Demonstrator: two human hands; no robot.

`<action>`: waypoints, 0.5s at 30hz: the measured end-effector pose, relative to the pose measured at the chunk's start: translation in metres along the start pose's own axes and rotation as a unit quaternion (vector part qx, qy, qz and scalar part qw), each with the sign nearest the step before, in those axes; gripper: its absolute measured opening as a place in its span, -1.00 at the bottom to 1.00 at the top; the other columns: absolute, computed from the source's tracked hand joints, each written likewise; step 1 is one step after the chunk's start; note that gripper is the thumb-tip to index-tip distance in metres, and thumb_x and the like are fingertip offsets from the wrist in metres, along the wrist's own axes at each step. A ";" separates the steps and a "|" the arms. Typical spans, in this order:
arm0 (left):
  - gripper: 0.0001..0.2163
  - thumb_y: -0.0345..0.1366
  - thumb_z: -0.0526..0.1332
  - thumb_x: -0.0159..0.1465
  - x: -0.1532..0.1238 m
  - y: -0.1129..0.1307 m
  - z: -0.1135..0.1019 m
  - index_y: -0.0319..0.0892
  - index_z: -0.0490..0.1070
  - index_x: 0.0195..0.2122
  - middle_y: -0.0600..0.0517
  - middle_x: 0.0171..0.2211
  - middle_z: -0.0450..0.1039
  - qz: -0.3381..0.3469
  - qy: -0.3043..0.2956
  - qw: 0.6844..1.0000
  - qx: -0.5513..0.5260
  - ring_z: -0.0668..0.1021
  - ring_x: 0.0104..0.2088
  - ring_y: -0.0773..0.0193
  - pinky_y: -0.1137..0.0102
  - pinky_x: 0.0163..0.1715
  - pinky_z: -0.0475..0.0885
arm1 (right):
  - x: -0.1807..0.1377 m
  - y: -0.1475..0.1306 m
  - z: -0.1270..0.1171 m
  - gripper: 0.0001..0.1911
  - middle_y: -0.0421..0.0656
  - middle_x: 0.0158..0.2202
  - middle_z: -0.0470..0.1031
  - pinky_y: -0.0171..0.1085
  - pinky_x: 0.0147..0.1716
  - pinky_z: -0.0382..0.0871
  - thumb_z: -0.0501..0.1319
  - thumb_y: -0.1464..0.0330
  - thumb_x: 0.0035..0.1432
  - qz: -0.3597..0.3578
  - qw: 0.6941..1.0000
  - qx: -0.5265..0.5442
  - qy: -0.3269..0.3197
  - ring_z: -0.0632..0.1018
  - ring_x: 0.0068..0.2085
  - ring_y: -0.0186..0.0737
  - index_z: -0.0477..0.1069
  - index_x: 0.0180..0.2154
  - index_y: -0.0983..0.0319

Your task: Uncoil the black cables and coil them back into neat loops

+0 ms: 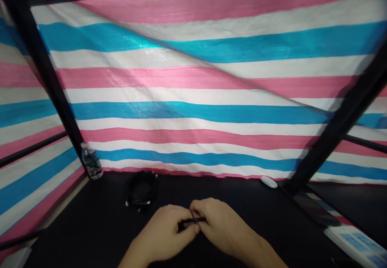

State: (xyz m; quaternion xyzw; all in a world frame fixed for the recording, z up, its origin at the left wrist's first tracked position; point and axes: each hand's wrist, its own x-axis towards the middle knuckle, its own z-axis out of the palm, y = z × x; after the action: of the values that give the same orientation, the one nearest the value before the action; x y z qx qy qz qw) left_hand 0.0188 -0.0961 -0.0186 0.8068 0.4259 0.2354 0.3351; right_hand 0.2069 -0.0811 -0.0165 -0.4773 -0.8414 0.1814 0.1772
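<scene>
Left hand [165, 231] and right hand [223, 227], fingers curled, grip a black item [198, 220] nearer than the coiled cable [129, 187]. A bottle [93, 162] stands left of the cable.

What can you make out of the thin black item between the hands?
Only a short stretch of the thin black item shows: dark, slim and straight-looking, lying nearly level across the view, its right end slightly higher. The left hand's and right hand's curled fingers hold it from either side and hide its ends. It is in front of the black table's surface; its material and full shape cannot be told.
</scene>
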 end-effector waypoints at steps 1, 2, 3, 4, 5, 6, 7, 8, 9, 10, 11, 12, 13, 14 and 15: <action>-0.77 -0.31 0.14 0.30 -0.002 0.001 -0.001 -0.04 0.52 -0.48 0.06 -0.47 0.54 -0.009 0.002 1.000 0.026 0.46 -0.48 0.19 0.33 -0.44 0.22 | -0.003 -0.005 -0.004 -0.83 -0.24 -0.47 0.52 -0.28 -0.48 0.12 0.15 0.50 0.08 0.012 0.999 0.050 -0.016 0.44 -0.46 -0.24 0.42 -0.45 0.14; -0.78 -0.33 0.15 0.27 -0.005 0.001 -0.002 -0.03 0.51 -0.49 0.06 -0.48 0.54 -0.027 0.011 0.998 0.054 0.47 -0.49 0.19 0.32 -0.45 0.20 | -0.006 -0.008 -0.009 -0.83 -0.25 -0.46 0.52 -0.29 -0.47 0.14 0.15 0.48 0.10 0.017 0.994 0.106 -0.029 0.44 -0.44 -0.25 0.43 -0.45 0.14; -0.78 -0.34 0.15 0.26 -0.008 0.001 -0.004 -0.03 0.49 -0.51 0.05 -0.49 0.54 -0.050 0.024 0.995 0.080 0.48 -0.49 0.17 0.31 -0.45 0.20 | -0.010 -0.010 -0.015 -0.83 -0.25 -0.45 0.51 -0.31 -0.46 0.17 0.15 0.44 0.16 0.018 0.986 0.164 -0.039 0.45 -0.43 -0.24 0.44 -0.44 0.14; -0.77 -0.33 0.14 0.26 -0.010 -0.001 -0.006 -0.03 0.48 -0.52 0.04 -0.50 0.54 -0.073 0.042 0.991 0.103 0.50 -0.47 0.15 0.30 -0.44 0.20 | -0.014 -0.009 -0.021 -0.83 -0.25 -0.44 0.51 -0.31 -0.46 0.20 0.16 0.37 0.21 0.016 0.975 0.219 -0.044 0.45 -0.42 -0.24 0.45 -0.43 0.14; -0.78 -0.31 0.14 0.26 -0.013 -0.003 -0.009 -0.04 0.47 -0.52 0.03 -0.49 0.54 -0.090 0.060 0.988 0.114 0.52 -0.45 0.12 0.30 -0.43 0.21 | -0.018 -0.007 -0.027 -0.80 -0.24 -0.45 0.49 -0.31 -0.46 0.22 0.18 0.29 0.24 0.015 0.962 0.268 -0.039 0.44 -0.42 -0.24 0.46 -0.43 0.14; -0.79 -0.29 0.14 0.26 -0.016 -0.005 -0.013 -0.04 0.47 -0.51 0.03 -0.50 0.54 -0.106 0.071 0.986 0.111 0.53 -0.43 0.12 0.30 -0.42 0.22 | -0.022 -0.002 -0.034 -0.75 -0.23 -0.46 0.45 -0.31 -0.47 0.22 0.21 0.20 0.24 0.018 0.952 0.306 -0.018 0.42 -0.44 -0.24 0.46 -0.44 0.15; -0.78 -0.26 0.13 0.28 -0.019 -0.007 -0.017 -0.05 0.45 -0.50 0.04 -0.51 0.53 -0.122 0.077 0.985 0.094 0.53 -0.43 0.13 0.31 -0.42 0.24 | -0.026 0.004 -0.040 -0.71 -0.23 -0.48 0.41 -0.31 -0.47 0.23 0.25 0.13 0.22 0.027 0.943 0.332 0.020 0.39 -0.44 -0.24 0.45 -0.46 0.16; -0.76 -0.23 0.10 0.31 -0.022 -0.008 -0.021 -0.06 0.44 -0.48 0.05 -0.52 0.52 -0.136 0.078 0.985 0.067 0.54 -0.44 0.15 0.33 -0.41 0.25 | -0.030 0.011 -0.047 -0.67 -0.23 -0.50 0.37 -0.30 -0.47 0.23 0.27 0.08 0.20 0.041 0.935 0.345 0.071 0.37 -0.45 -0.24 0.45 -0.46 0.17; -0.73 -0.18 0.07 0.35 -0.025 -0.009 -0.025 -0.08 0.42 -0.47 0.07 -0.53 0.51 -0.148 0.078 0.985 0.037 0.54 -0.44 0.18 0.34 -0.41 0.27 | -0.033 0.019 -0.053 -0.63 -0.24 -0.51 0.33 -0.30 -0.46 0.23 0.29 0.04 0.18 0.054 0.928 0.345 0.127 0.35 -0.45 -0.25 0.43 -0.46 0.18; -0.68 -0.13 0.02 0.39 -0.027 -0.009 -0.029 -0.09 0.40 -0.44 0.08 -0.54 0.50 -0.159 0.074 0.984 0.006 0.54 -0.45 0.20 0.36 -0.40 0.29 | -0.035 0.025 -0.059 -0.61 -0.24 -0.51 0.30 -0.30 -0.45 0.24 0.29 0.02 0.17 0.063 0.924 0.333 0.175 0.34 -0.45 -0.25 0.42 -0.47 0.18; -0.64 -0.07 -0.02 0.42 -0.029 -0.008 -0.031 -0.10 0.39 -0.42 0.09 -0.55 0.48 -0.168 0.070 0.983 -0.023 0.53 -0.47 0.21 0.36 -0.40 0.30 | -0.036 0.030 -0.065 -0.60 -0.23 -0.51 0.30 -0.29 -0.43 0.25 0.28 0.01 0.18 0.069 0.925 0.311 0.207 0.34 -0.43 -0.24 0.42 -0.47 0.19; -0.60 -0.01 -0.06 0.43 -0.030 -0.006 -0.032 -0.10 0.37 -0.40 0.09 -0.55 0.46 -0.173 0.071 0.981 -0.043 0.52 -0.46 0.22 0.37 -0.40 0.31 | -0.037 0.032 -0.069 -0.60 -0.22 -0.49 0.31 -0.29 -0.41 0.25 0.26 0.01 0.20 0.071 0.931 0.282 0.220 0.35 -0.41 -0.22 0.42 -0.46 0.19; -0.59 0.03 -0.08 0.43 -0.030 -0.003 -0.033 -0.11 0.37 -0.38 0.10 -0.54 0.45 -0.172 0.076 0.981 -0.056 0.51 -0.45 0.22 0.37 -0.38 0.32 | -0.037 0.032 -0.071 -0.61 -0.21 -0.47 0.33 -0.28 -0.40 0.25 0.23 0.02 0.23 0.068 0.942 0.252 0.212 0.36 -0.39 -0.21 0.42 -0.44 0.18; -0.59 0.04 -0.08 0.43 -0.030 0.001 -0.032 -0.10 0.36 -0.36 0.10 -0.50 0.45 -0.167 0.081 0.981 -0.062 0.51 -0.41 0.21 0.37 -0.36 0.33 | -0.037 0.028 -0.072 -0.63 -0.20 -0.45 0.36 -0.28 -0.39 0.25 0.20 0.05 0.26 0.063 0.955 0.224 0.185 0.37 -0.37 -0.20 0.42 -0.42 0.18; -0.62 0.02 -0.06 0.42 -0.030 0.006 -0.030 -0.10 0.36 -0.34 0.09 -0.45 0.47 -0.156 0.086 0.982 -0.063 0.51 -0.37 0.21 0.37 -0.32 0.34 | -0.036 0.021 -0.071 -0.66 -0.20 -0.43 0.37 -0.28 -0.39 0.25 0.18 0.09 0.29 0.059 0.967 0.201 0.148 0.38 -0.36 -0.20 0.41 -0.40 0.18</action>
State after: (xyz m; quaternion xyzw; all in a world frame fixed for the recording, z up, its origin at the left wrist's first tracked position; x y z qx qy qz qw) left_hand -0.0134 -0.1135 0.0028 0.6842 0.5582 0.2749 0.3805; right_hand 0.2729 -0.0925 0.0314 -0.5019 -0.7227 0.2843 0.3808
